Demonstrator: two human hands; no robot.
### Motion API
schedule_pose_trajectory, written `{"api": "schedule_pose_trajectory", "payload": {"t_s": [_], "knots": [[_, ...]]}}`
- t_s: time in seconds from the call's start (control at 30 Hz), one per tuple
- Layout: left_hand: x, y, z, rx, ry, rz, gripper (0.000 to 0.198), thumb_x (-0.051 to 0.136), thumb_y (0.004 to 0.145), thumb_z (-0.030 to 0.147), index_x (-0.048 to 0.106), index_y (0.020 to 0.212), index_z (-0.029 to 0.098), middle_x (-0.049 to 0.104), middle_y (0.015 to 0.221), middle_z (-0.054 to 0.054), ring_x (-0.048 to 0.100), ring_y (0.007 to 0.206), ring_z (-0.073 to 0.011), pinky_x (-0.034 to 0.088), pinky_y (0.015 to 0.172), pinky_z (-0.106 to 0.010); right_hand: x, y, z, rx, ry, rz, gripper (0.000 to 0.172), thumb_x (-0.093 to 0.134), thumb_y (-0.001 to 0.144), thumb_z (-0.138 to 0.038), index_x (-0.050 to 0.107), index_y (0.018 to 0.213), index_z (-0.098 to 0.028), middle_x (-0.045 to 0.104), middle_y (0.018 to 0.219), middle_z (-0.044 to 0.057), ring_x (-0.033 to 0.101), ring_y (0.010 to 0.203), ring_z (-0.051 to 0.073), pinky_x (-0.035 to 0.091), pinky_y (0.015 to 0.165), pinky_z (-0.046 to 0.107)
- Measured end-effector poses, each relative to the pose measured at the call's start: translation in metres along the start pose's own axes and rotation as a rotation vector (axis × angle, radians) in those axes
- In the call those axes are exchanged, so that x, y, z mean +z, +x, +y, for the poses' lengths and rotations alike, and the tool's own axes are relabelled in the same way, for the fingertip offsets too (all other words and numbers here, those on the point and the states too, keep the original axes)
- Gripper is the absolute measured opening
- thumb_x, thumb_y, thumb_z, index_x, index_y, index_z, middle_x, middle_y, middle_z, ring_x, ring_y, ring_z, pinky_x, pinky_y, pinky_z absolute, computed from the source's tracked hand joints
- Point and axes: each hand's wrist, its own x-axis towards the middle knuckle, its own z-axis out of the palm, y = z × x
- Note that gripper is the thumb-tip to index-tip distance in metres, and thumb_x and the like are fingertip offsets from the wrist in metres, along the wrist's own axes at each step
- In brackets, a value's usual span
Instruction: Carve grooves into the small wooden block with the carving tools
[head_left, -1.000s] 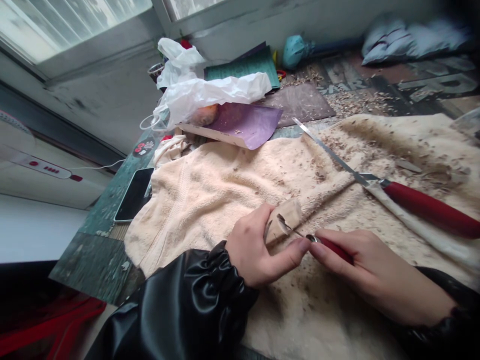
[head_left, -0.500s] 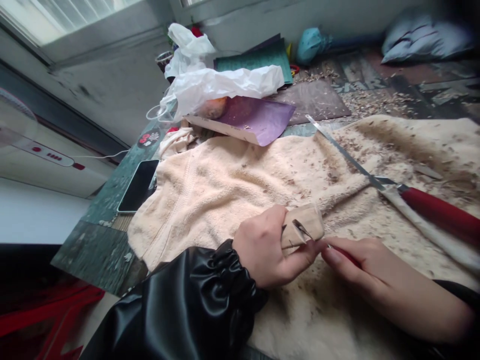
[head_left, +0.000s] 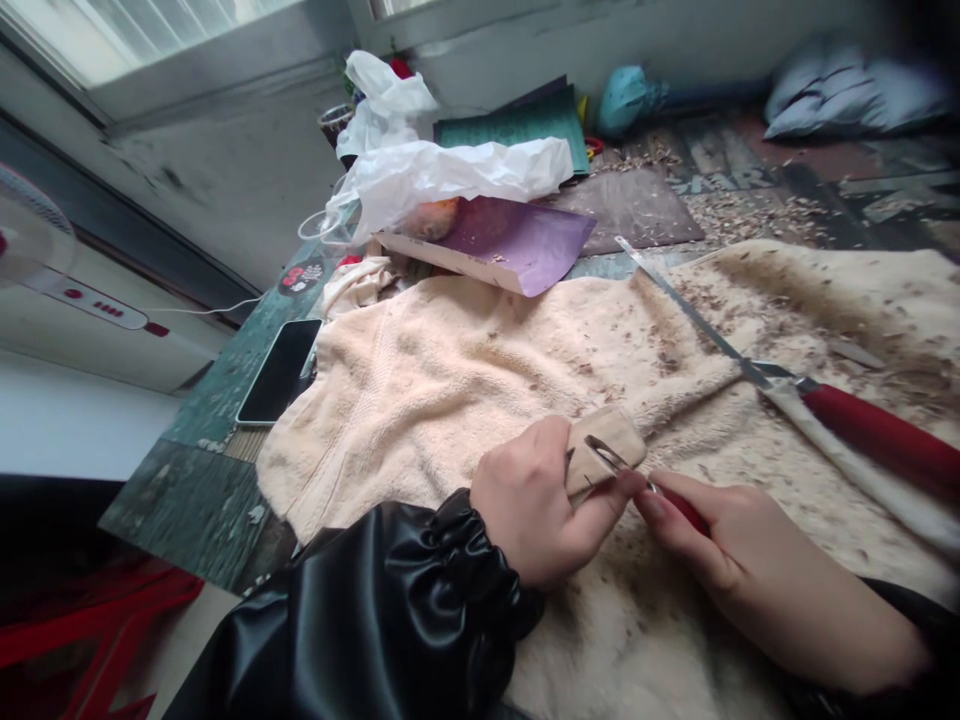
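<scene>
My left hand is closed round a small pale wooden block, holding it just above the towel. A dark carved slot and short dark marks show on the block's upper face. My right hand grips a carving knife by its red handle. The thin metal blade reaches over the block, its tip at the slot. My left thumb rests against the tool near the block's edge. Beneath both hands lies a cream towel strewn with wood shavings.
A saw and a red-handled tool lie at the right. Left of the towel is a phone. Behind are purple paper, a white plastic bag and a green sheet. A fan stands left.
My right hand has turned slightly and its tool blade now shows more clearly across the block at the slot. My left hand keeps its hold. The view has shifted a little.
</scene>
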Motion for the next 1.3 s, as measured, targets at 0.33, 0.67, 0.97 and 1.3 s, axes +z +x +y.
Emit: {"api": "schedule_pose_trajectory", "payload": {"t_s": [0.33,0.67,0.97,1.3], "knots": [[0.001,0.002,0.005,-0.139,-0.035,-0.028,0.039,0.043,0.083,0.058,0.045,0.081,0.019,0.055,0.074,-0.003,0.054,0.068,-0.0205,0.038,0.062,-0.032,0.01,0.002,0.002,0.042,-0.25,0.134,0.055,0.022,0.089,-0.064,0.04,0.057,-0.024,0.048,0.04,-0.002,0.048,0.034,0.015,0.033,0.038,0.027],[0.001,0.005,0.002,-0.129,-0.146,0.014,0.044,0.052,0.077,0.062,0.037,0.072,0.021,0.045,0.063,0.002,0.044,0.058,-0.0146,0.032,0.056,-0.029,-0.002,0.006,0.005,-0.123,-0.153,0.1,0.05,0.03,0.093,-0.053,0.043,0.057,-0.022,0.047,0.042,-0.004,0.046,0.035,0.011,0.032,0.038,0.024],[0.004,0.001,0.002,-0.064,-0.103,0.069,0.041,0.049,0.078,0.06,0.045,0.079,0.02,0.051,0.067,0.0,0.049,0.059,-0.0162,0.035,0.055,-0.029,0.0,0.002,0.002,-0.033,-0.021,0.039,0.047,0.033,0.092,-0.054,0.044,0.059,-0.022,0.048,0.043,-0.004,0.047,0.037,0.011,0.034,0.04,0.025],[0.0,0.001,0.004,-0.086,-0.135,0.052,0.041,0.052,0.077,0.061,0.042,0.076,0.021,0.049,0.066,0.001,0.048,0.058,-0.0152,0.035,0.055,-0.029,-0.002,0.001,-0.001,0.05,0.182,-0.106,0.049,0.031,0.092,-0.056,0.045,0.06,-0.021,0.054,0.051,-0.001,0.05,0.045,0.012,0.037,0.045,0.025]]}}
